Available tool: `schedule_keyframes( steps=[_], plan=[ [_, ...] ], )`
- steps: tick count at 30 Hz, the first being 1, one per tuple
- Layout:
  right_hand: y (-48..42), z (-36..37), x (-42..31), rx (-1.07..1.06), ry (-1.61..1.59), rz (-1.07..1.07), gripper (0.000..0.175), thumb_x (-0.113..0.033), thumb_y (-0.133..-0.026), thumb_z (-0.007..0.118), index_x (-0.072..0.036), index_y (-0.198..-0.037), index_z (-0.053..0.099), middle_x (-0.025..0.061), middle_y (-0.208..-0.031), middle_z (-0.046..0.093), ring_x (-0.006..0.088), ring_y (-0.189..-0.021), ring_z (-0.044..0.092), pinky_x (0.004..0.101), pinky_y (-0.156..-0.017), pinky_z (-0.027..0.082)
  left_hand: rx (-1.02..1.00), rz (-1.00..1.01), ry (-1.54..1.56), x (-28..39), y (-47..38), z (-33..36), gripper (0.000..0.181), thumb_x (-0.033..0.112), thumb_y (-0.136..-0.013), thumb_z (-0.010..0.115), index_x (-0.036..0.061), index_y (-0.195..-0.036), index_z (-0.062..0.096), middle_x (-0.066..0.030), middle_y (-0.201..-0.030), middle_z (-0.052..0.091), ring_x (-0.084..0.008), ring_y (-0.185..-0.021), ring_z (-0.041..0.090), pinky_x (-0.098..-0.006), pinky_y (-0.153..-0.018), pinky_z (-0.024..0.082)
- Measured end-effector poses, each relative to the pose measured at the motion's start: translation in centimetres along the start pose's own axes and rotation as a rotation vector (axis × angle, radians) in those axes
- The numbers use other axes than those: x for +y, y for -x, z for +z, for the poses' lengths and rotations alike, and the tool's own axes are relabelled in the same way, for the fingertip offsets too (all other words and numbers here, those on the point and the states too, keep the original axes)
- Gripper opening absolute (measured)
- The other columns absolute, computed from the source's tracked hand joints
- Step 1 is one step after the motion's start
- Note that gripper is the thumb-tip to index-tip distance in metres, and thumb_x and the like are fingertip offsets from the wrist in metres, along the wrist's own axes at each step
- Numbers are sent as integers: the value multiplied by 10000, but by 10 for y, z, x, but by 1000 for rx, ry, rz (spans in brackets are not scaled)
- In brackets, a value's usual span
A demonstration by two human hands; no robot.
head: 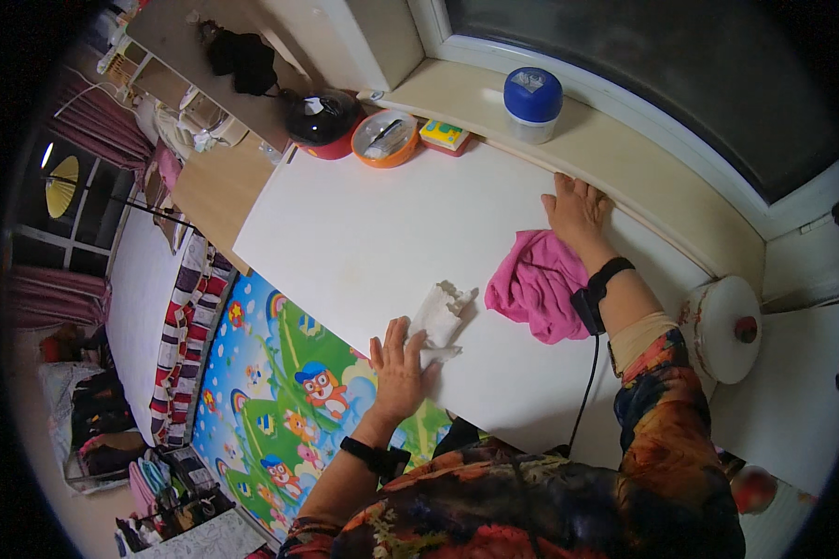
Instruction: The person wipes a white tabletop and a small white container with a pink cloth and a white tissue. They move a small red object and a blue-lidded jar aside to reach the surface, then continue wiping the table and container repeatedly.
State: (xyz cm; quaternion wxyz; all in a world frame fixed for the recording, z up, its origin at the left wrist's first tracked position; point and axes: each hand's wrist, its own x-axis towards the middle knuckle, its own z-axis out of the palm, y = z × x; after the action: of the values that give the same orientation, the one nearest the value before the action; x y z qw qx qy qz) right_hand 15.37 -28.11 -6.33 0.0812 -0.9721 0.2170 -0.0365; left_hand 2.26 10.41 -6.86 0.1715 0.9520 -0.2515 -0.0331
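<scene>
My left hand [400, 367] lies at the near edge of a white table [342, 216], fingers apart, against a crumpled white tissue [439, 318]. Whether the fingers touch the tissue or only rest beside it I cannot tell. My right hand [577, 209] is spread flat at the table's far edge, beside the window sill, holding nothing. Just below it a bunched pink cloth [535, 283] lies on the table, partly behind my right wrist. Both wrists wear black straps with small boxes, and a black cable hangs from the right one.
Along the far edge stand a black-and-red pot [324, 126], an orange bowl [384, 140] and a yellow packet [445, 135]. A blue-lidded jar [532, 105] is on the sill. A round white lidded container [720, 328] stands at right. A cartoon play mat [287, 405] covers the floor.
</scene>
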Motion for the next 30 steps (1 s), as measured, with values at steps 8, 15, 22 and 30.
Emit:
schedule_keyframes(
  steps=[8, 15, 22, 30],
  plan=[
    [-28, -10, -6, -167, -36, 79, 632, -432, -953, 600, -2, -1404, 502, 236, -1511, 421, 422, -1430, 316, 661, -1144, 214, 4, 5, 4, 1, -1, -2, 615, 272, -867, 718, 81, -1394, 465, -228, -1547, 321, -401, -1481, 257, -668, -1146, 121],
    [-24, 13, 8, 21, -92, -10, 608, -365, -903, 682, 53, -1321, 542, 252, -1462, 462, 425, -1384, 385, 533, -1171, 271, 13, 16, -14, -2, 1, 3, 639, 275, -864, 724, 83, -1409, 453, -225, -1561, 309, -394, -1487, 250, -656, -1156, 109],
    [-28, 27, 25, 93, -251, -136, 583, -265, -869, 724, 20, -1344, 541, 234, -1417, 504, 402, -1349, 432, 481, -1146, 331, -28, -4, -11, -4, 2, 4, 662, 279, -855, 739, 91, -1414, 439, -222, -1575, 281, -388, -1497, 225, -655, -1163, 97],
    [-26, 24, 38, -281, -916, -371, 463, -101, -867, 688, -33, -1314, 589, 186, -1408, 536, 345, -1288, 516, 429, -1094, 418, -24, -8, -19, -1, 0, 3, 661, 272, -849, 745, 82, -1407, 445, -217, -1562, 290, -399, -1492, 228, -680, -1145, 118]
  ],
)
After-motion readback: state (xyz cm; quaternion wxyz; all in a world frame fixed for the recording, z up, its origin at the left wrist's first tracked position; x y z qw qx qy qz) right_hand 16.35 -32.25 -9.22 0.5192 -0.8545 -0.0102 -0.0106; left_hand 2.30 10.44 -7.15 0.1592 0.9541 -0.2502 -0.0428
